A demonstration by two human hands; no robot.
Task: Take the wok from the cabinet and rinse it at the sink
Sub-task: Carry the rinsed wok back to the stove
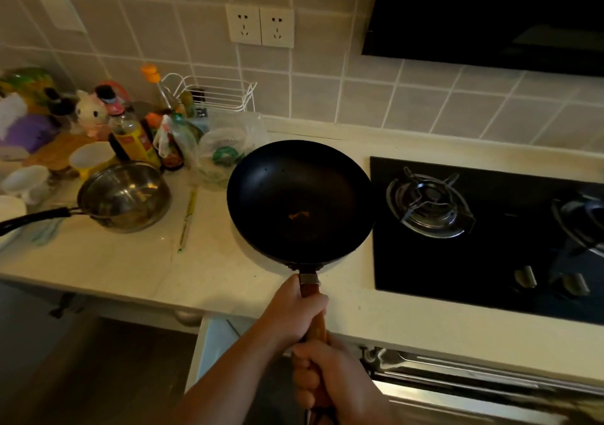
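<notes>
I see both of my bare forearms reaching forward from the lower edge of the view. My left hand is wrapped around the reddish-brown wooden handle just behind its metal collar, thumb on top. My right hand is fisted around the same handle directly behind the left, knuckles turned leftward, touching the left hand.

You're standing in a home kitchen: a pale countertop runs under a tiled wall, a black gas hob sits sunk into it with a range hood above, sauce bottles and a steel saucepan crowd the left, and twin wall sockets sit overhead.
</notes>
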